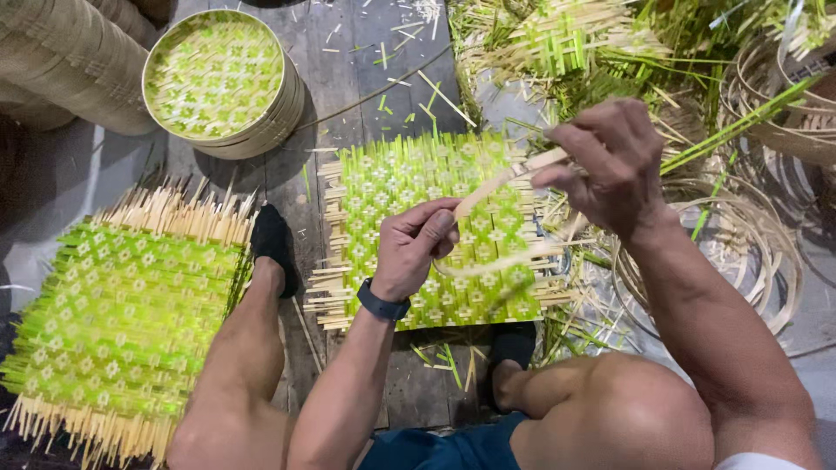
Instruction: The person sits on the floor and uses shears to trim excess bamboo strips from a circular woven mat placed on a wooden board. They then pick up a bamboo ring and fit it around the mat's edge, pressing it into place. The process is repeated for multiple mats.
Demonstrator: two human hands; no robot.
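Note:
My left hand, with a dark band on the wrist, pinches one end of a pale bamboo strip. My right hand grips the same strip further up, and the strip curves into a loop below both hands. Under the hands lies a green and pale woven bamboo mat with loose strip ends sticking out at its sides. My two feet in dark shoes rest at the mat's near edge and left side.
A second woven mat lies at the left. A round woven tray stands at the back left beside stacked round trays. Coiled bamboo hoops and loose green strips pile up at the right and back.

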